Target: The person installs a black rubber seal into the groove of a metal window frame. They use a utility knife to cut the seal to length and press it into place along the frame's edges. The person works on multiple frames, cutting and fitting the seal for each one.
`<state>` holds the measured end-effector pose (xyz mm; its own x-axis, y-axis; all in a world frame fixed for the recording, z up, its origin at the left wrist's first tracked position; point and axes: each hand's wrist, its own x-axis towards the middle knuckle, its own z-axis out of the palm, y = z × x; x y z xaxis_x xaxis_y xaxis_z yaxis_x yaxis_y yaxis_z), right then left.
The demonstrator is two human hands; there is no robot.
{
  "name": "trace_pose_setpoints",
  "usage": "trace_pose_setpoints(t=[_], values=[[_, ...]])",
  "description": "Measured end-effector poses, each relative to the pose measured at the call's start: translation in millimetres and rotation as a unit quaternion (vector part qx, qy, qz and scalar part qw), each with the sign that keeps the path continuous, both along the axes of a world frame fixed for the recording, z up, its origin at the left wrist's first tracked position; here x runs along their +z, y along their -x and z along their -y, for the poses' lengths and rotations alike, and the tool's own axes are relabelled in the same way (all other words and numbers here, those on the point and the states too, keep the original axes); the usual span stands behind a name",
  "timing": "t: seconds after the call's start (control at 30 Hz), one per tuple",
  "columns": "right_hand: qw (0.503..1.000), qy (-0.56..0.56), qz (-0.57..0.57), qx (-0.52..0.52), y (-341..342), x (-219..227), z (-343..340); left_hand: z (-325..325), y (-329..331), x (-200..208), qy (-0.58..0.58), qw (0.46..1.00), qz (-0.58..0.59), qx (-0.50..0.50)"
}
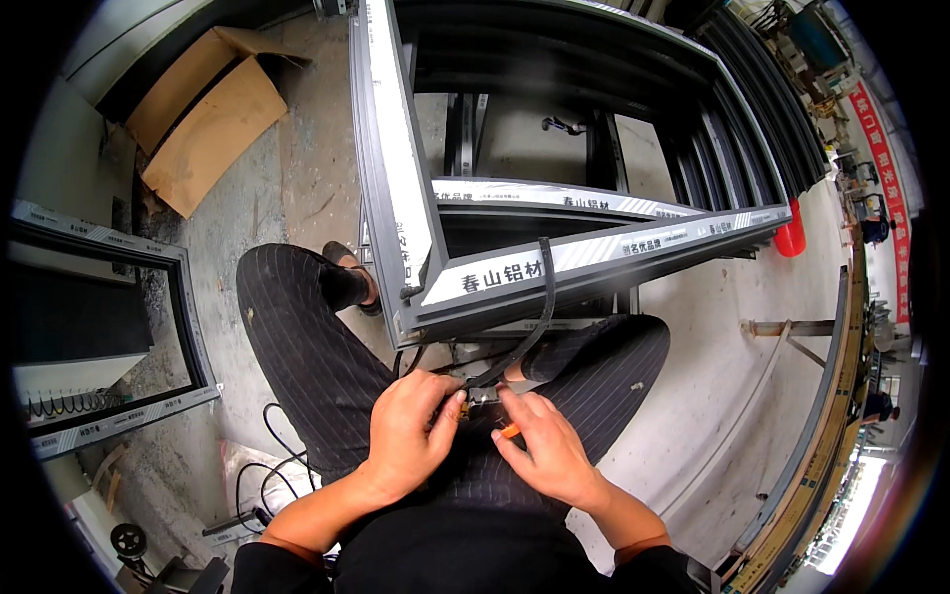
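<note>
Over my lap, my left hand (408, 426) is closed, thumb and fingers pinching near the end of a black flexible strip (548, 307). From there the strip curves up and over the near edge of a dark metal window frame (604, 252). Just to the right, my right hand (547, 445) is closed around a small tool with an orange part (510, 431); its kind is mostly hidden by my fingers. A bit of bare metal shows between my fingertips, too small to make out. The frame carries white printed protective film and leans in front of my knees.
More dark frames are stacked behind the near one. An open cardboard box (213, 109) lies at the far left, and another frame (188, 327) stands left of my leg. Black cable (267, 480) loops beside my left thigh. Long profiles (811, 445) run along the right.
</note>
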<state>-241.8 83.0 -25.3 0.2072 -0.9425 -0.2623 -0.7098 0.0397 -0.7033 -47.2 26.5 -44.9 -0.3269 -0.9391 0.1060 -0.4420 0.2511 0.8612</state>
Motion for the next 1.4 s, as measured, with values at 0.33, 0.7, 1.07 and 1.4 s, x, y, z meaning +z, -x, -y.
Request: trace_pose_setpoints(t=[0.33,0.7,1.07,1.4], values=[[0.999,0.025,0.016,-0.013,-1,-4,-2,6,1,4,0.011,1.0,0.009,-0.027],[0.998,0.05,-0.035,-0.021,0,-19,-13,10,1,6,0.019,0.997,0.028,-0.065],[0.971,-0.026,-0.235,-0.021,54,-10,-58,12,-15,-1,-0.223,0.969,-0.092,-0.058],[0.99,-0.013,-0.14,0.018,43,-12,-106,0,-13,-16,-0.354,0.915,-0.187,-0.047]])
